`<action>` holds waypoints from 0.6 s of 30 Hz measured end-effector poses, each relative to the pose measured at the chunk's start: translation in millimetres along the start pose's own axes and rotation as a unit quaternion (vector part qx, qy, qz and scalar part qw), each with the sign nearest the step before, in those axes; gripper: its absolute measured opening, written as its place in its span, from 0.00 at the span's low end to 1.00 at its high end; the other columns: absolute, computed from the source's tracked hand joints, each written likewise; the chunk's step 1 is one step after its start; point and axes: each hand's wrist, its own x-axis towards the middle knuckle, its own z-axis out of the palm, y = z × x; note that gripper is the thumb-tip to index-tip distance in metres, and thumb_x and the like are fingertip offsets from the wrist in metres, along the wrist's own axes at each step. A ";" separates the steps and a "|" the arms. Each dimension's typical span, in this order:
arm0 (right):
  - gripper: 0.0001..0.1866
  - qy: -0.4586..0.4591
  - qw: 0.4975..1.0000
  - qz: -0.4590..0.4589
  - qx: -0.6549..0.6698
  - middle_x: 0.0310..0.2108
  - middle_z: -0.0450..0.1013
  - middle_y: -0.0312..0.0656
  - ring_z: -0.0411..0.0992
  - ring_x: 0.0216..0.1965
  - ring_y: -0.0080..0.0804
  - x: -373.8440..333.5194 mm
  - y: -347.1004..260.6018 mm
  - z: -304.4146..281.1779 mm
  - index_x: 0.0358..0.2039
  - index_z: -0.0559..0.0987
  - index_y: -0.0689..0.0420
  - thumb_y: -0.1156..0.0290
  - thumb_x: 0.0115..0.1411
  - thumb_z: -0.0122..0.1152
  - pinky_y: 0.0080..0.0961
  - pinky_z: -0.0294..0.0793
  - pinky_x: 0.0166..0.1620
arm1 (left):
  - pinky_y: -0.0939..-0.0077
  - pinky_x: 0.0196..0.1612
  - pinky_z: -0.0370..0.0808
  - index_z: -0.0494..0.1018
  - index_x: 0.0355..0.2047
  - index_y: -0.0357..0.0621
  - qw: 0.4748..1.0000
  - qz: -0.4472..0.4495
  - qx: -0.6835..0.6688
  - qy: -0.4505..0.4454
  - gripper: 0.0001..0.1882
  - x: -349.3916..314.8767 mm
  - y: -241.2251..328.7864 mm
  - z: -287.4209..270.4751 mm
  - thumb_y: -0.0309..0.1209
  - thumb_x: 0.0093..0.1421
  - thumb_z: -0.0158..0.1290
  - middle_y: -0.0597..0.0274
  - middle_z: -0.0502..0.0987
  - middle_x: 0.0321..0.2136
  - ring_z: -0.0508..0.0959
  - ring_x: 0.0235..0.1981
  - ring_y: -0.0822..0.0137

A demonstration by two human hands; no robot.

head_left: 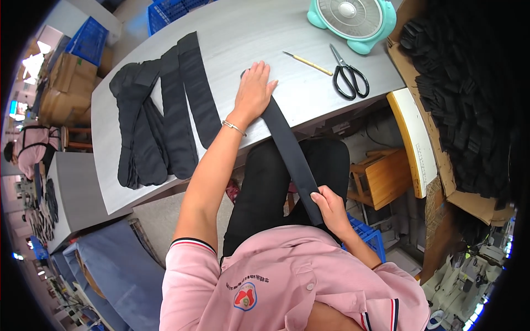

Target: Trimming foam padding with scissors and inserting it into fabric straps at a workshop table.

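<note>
A long black fabric strip [288, 140] runs from the grey table down across my lap. My left hand [255, 91] lies flat on its far end, fingers stretched out and pressing it to the tabletop. Near my waist, my right hand [329, 208] grips the strip's other end, thumb on top and fingers beneath. To the left of my left arm lie more black strips, a single flat one [199, 88] beside a layered pile [141, 127] with rounded ends.
The grey table [232, 33] holds black-handled scissors [348, 77], a wooden-handled pointed tool [309, 62] and a turquoise fan [350, 22]. At right, a cardboard box [477, 204] is full of black pieces. A wooden stool [381, 176] stands below. Another person [36, 149] is far left.
</note>
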 end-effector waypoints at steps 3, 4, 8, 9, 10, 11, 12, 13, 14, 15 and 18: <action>0.12 -0.001 1.000 0.002 -0.021 0.20 0.67 0.46 0.63 0.23 0.20 -7.9 15.0 -2.0 0.34 0.73 0.63 0.65 0.68 0.56 0.25 0.66 0.28 | 0.56 0.70 0.50 0.60 0.63 0.30 0.998 -0.025 0.004 0.051 0.32 -0.5 0.4 4.2 0.43 0.69 0.47 0.37 0.58 0.66 0.55 0.69 0.46; 0.12 -0.001 0.999 0.006 -0.040 0.20 0.67 0.47 0.63 0.23 0.20 -10.3 16.2 -2.1 0.34 0.73 0.63 0.65 0.68 0.56 0.26 0.66 0.28 | 0.56 0.70 0.50 0.60 0.63 0.30 0.998 -0.026 0.007 0.056 0.32 -2.6 1.2 6.0 0.43 0.69 0.47 0.37 0.58 0.66 0.55 0.69 0.46; 0.11 0.003 0.999 0.012 -0.049 0.21 0.66 0.48 0.63 0.22 0.22 -22.7 22.5 -12.4 0.35 0.73 0.62 0.66 0.68 0.56 0.26 0.66 0.28 | 0.55 0.70 0.51 0.58 0.63 0.27 0.957 -0.194 -0.105 0.191 0.34 -26.4 28.2 4.9 0.42 0.68 0.49 0.31 0.59 0.64 0.55 0.68 0.41; 0.11 -0.005 0.999 0.021 -0.047 0.21 0.66 0.49 0.64 0.22 0.23 -26.7 22.6 -17.6 0.35 0.73 0.62 0.66 0.68 0.56 0.26 0.67 0.28 | 0.54 0.70 0.51 0.57 0.63 0.26 0.932 -0.238 -0.217 0.168 0.34 -36.6 39.4 -4.3 0.42 0.67 0.50 0.29 0.59 0.63 0.56 0.68 0.40; 0.11 -0.011 0.997 0.003 -0.077 0.22 0.66 0.50 0.65 0.22 0.29 -28.5 30.1 -24.2 0.36 0.73 0.62 0.66 0.68 0.56 0.27 0.68 0.29 | 0.59 0.67 0.59 0.57 0.63 0.25 0.897 -0.256 -0.325 0.158 0.33 -40.4 53.6 -18.0 0.36 0.66 0.53 0.32 0.61 0.62 0.62 0.66 0.43; 0.11 -0.003 0.997 0.004 -0.078 0.22 0.66 0.50 0.65 0.22 0.29 -31.0 32.0 -28.3 0.36 0.73 0.62 0.66 0.68 0.56 0.27 0.68 0.29 | 0.59 0.67 0.59 0.57 0.63 0.25 0.897 -0.251 -0.329 0.155 0.33 -45.1 65.1 -27.4 0.36 0.66 0.53 0.32 0.61 0.62 0.62 0.66 0.43; 0.11 -0.007 0.996 -0.009 -0.086 0.23 0.66 0.50 0.65 0.22 0.33 -32.2 32.0 -30.5 0.36 0.73 0.62 0.66 0.67 0.56 0.28 0.68 0.30 | 0.63 0.64 0.63 0.58 0.63 0.25 0.822 -0.264 -0.459 0.210 0.32 -51.4 73.6 -38.1 0.33 0.65 0.56 0.35 0.63 0.62 0.65 0.64 0.47; 0.11 -0.014 0.995 -0.022 -0.097 0.23 0.66 0.50 0.65 0.23 0.37 -33.2 32.2 -34.0 0.36 0.73 0.62 0.66 0.67 0.56 0.29 0.68 0.30 | 0.66 0.61 0.66 0.58 0.62 0.25 0.724 -0.273 -0.577 0.262 0.32 -55.7 79.0 -46.9 0.29 0.64 0.58 0.39 0.64 0.62 0.69 0.62 0.52; 0.11 -0.018 0.993 -0.009 -0.113 0.24 0.68 0.52 0.68 0.25 0.47 -32.7 38.7 -36.8 0.37 0.74 0.61 0.65 0.67 0.56 0.31 0.69 0.31 | 0.76 0.53 0.72 0.62 0.60 0.27 0.692 -0.295 -0.582 0.309 0.30 -57.7 81.4 -54.6 0.25 0.61 0.60 0.48 0.70 0.56 0.74 0.53 0.65; 0.11 -0.019 0.993 -0.013 -0.114 0.24 0.68 0.52 0.68 0.25 0.47 -33.1 35.9 -36.1 0.37 0.74 0.61 0.65 0.67 0.56 0.31 0.69 0.31 | 0.76 0.53 0.72 0.62 0.60 0.27 0.692 -0.292 -0.581 0.312 0.30 -62.4 84.2 -66.9 0.25 0.61 0.60 0.48 0.70 0.56 0.74 0.53 0.65; 0.11 0.008 0.988 -0.026 -0.155 0.28 0.72 0.53 0.74 0.30 0.51 -27.9 30.1 -33.9 0.38 0.75 0.61 0.65 0.66 0.57 0.34 0.71 0.34 | 0.85 0.38 0.71 0.70 0.52 0.35 0.595 -0.274 -0.703 0.278 0.19 -69.9 105.5 -104.9 0.26 0.63 0.60 0.62 0.78 0.40 0.76 0.37 0.79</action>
